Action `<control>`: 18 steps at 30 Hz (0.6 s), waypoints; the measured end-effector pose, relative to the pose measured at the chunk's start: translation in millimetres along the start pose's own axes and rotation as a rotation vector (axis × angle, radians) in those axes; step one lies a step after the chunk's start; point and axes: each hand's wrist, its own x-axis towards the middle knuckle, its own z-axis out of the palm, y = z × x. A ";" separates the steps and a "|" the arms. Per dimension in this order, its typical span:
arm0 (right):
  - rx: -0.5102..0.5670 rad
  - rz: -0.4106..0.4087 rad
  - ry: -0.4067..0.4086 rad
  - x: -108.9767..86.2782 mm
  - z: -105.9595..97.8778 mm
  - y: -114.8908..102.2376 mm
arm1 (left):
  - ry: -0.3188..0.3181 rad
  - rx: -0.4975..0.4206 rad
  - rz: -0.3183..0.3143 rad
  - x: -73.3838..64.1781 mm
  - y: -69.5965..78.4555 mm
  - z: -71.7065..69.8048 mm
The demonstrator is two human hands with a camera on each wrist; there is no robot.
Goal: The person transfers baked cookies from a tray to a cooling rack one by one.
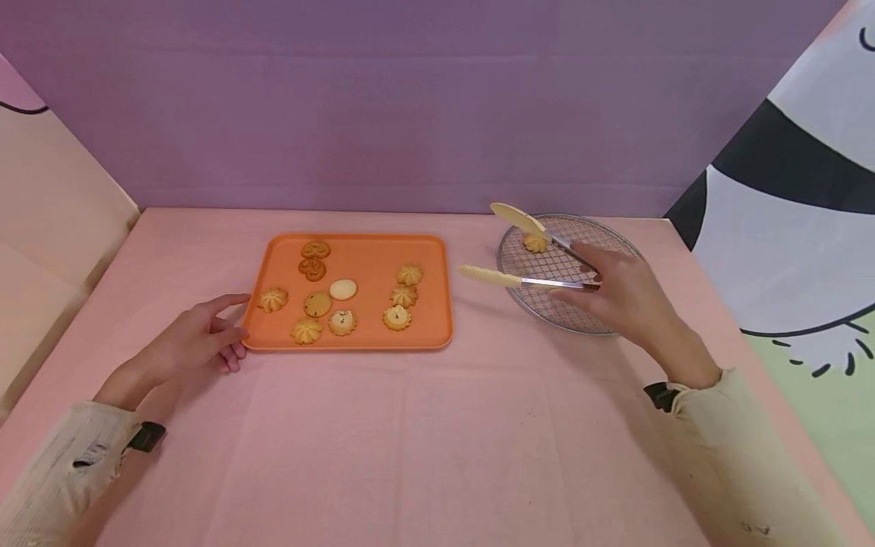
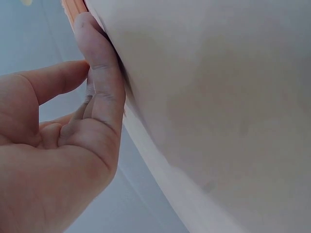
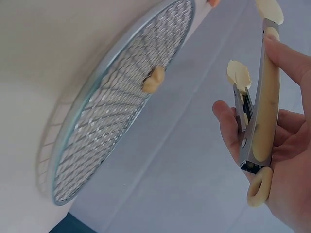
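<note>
My right hand [image 1: 625,296] grips metal tongs [image 1: 560,284] with cream-coloured tips. The tongs are spread wide over the round wire mesh rack [image 1: 588,323], nothing between their tips. One flower-shaped cookie [image 1: 535,243] lies on the rack near its far left side; the right wrist view shows this cookie [image 3: 154,80] on the mesh too. At the left edge of an orange tray [image 1: 362,258], my left hand [image 1: 194,334] touches the rim close to the near corner. In the left wrist view, a fingertip of the left hand [image 2: 73,131] meets the tray's rim [image 2: 72,12].
Several cookies lie on the tray: pretzel-shaped ones [image 1: 312,269] at the far left, flower-shaped and round ones [image 1: 317,305] below, and a column of them [image 1: 403,296] at the right. Pink cloth [image 1: 465,433] covers the table. A purple backdrop [image 1: 410,114] stands behind it.
</note>
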 end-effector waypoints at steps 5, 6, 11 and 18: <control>-0.021 -0.100 0.067 1.5 2.4 -6.8 | -0.001 0.003 -0.005 0.2 -0.8 0.1; -0.018 -0.107 0.069 1.5 2.4 -8.6 | -0.002 0.001 -0.009 0.3 -0.7 0.2; 0.002 -0.138 0.067 2.3 4.5 -15.7 | -0.001 -0.004 -0.018 0.0 0.6 0.3; 0.012 -0.201 0.071 6.7 6.2 -24.2 | 0.003 0.000 -0.011 -0.6 0.9 0.1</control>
